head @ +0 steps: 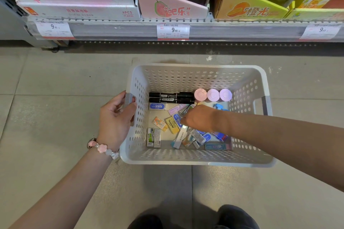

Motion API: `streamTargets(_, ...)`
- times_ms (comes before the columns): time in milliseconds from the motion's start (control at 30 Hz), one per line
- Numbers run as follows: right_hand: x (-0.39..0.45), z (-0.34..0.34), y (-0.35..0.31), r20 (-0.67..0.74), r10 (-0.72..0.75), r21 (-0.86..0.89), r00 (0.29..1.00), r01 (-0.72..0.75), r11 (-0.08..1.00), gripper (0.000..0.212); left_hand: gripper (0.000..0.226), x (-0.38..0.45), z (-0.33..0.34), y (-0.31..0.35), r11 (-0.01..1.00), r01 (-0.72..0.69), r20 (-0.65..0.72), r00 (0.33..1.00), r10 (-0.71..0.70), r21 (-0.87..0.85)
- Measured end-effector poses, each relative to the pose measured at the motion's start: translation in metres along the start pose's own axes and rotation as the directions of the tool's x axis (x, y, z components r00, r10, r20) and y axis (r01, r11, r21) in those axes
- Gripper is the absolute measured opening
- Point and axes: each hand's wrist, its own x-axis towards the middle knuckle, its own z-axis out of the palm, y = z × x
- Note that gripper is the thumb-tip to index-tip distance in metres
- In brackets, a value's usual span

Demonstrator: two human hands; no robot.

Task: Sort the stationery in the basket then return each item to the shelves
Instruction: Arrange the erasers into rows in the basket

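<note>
A white perforated basket (186,158) stands on the floor below me. My left hand (114,117) grips its left handle. My right hand (198,118) reaches down inside and pinches a small grey packet (186,110) in the middle of the pile. Two black markers (171,98) lie side by side along the far wall, with three round pastel lids (213,95) to their right. Several erasers and small boxed items (173,125) lie scattered on the basket floor; some are hidden under my right hand and wrist.
A low shelf (186,29) with price tags runs across the top, carrying display boxes: a white one (78,5), a pink one (171,7) and a yellow one (251,7). Grey tiled floor surrounds the basket. My dark shoes (236,217) show at the bottom edge.
</note>
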Motion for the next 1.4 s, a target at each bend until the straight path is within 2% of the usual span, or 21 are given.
streamTargets(67, -0.001, -0.004, 0.001, 0.004, -0.021, -0.011, 1.000, 0.021, 1.000, 0.038, 0.029, 0.000, 0.001, 0.001, 1.000, 0.000, 0.003, 1.000, 0.000, -0.011)
streamTargets(233, -0.008, -0.012, 0.003, 0.032, -0.054, -0.079, 0.998, 0.057, 0.995, 0.027, 0.030, -0.001, 0.000, -0.001, 1.000, -0.006, 0.011, 1.000, 0.007, -0.023)
streamTargets(300, -0.012, -0.016, 0.003, 0.100, -0.050, -0.009, 0.994, 0.051, 0.999, 0.023, 0.030, 0.000, -0.001, -0.002, 1.000, -0.006, 0.012, 1.000, 0.006, -0.018)
streamTargets(400, -0.015, -0.024, 0.004, 0.183, -0.067, 0.146, 0.981, 0.040, 0.988, 0.028, 0.029, 0.000, -0.001, -0.002, 1.000, -0.005, 0.014, 1.000, 0.005, -0.009)
streamTargets(467, -0.015, -0.029, 0.005, 0.146, -0.057, 0.168, 0.988, 0.032, 0.985, 0.026, 0.026, 0.001, -0.001, -0.003, 1.000, -0.003, 0.008, 1.000, 0.004, -0.017)
streamTargets(533, -0.015, -0.037, 0.006, -0.008, 0.003, 0.226, 1.000, -0.001, 0.974, 0.022, 0.019, 0.001, -0.001, -0.004, 1.000, -0.007, 0.015, 1.000, 0.007, -0.026)
streamTargets(567, -0.013, -0.040, 0.006, -0.114, 0.065, 0.337, 0.991, -0.023, 0.941, 0.021, 0.015, 0.001, -0.002, -0.004, 1.000, -0.010, 0.019, 1.000, 0.011, -0.023)
streamTargets(633, -0.003, -0.045, 0.001, -0.240, 0.215, 0.623, 0.947, -0.020, 0.782, 0.025, 0.014, 0.002, -0.003, -0.006, 1.000, -0.017, 0.016, 1.000, 0.018, -0.013)
streamTargets(700, 0.013, -0.050, -0.008, -0.197, 0.299, 0.791, 0.934, -0.030, 0.612, 0.030, 0.013, 0.002, -0.003, -0.008, 1.000, -0.022, 0.013, 1.000, 0.022, -0.002)
streamTargets(800, 0.041, -0.050, -0.023, -0.071, 0.322, 0.901, 0.944, -0.078, 0.428, 0.031, 0.015, 0.003, -0.003, -0.009, 1.000, -0.012, 0.004, 1.000, 0.012, -0.006)
streamTargets(833, 0.048, -0.048, -0.027, -0.056, 0.318, 0.904, 0.946, -0.087, 0.418, 0.030, 0.017, 0.004, -0.004, -0.010, 1.000, -0.006, 0.001, 1.000, 0.006, -0.009)
streamTargets(1033, 0.060, -0.032, -0.040, -0.033, 0.224, 0.851, 0.974, -0.090, 0.518, 0.033, 0.020, 0.004, -0.003, -0.011, 1.000, -0.005, 0.000, 1.000, 0.005, -0.016)
streamTargets(1233, 0.050, -0.023, -0.034, 0.006, 0.241, 0.828, 0.971, -0.140, 0.543, 0.036, 0.017, 0.003, -0.004, -0.008, 1.000, -0.014, 0.027, 1.000, 0.015, -0.025)
streamTargets(1300, 0.050, -0.022, -0.036, -0.021, 0.333, 0.874, 0.943, -0.144, 0.464, 0.037, 0.019, 0.002, -0.004, -0.008, 1.000, -0.013, 0.024, 1.000, 0.013, -0.023)
streamTargets(1333, 0.051, -0.022, -0.038, 0.000, 0.429, 0.920, 0.903, -0.168, 0.354, 0.036, 0.019, 0.003, -0.003, -0.008, 1.000, -0.013, 0.021, 1.000, 0.014, -0.018)
streamTargets(1400, 0.055, -0.019, -0.043, 0.183, 0.572, 0.976, 0.800, -0.216, -0.009, 0.028, 0.021, 0.003, -0.003, -0.007, 1.000, -0.013, 0.017, 1.000, 0.013, -0.005)
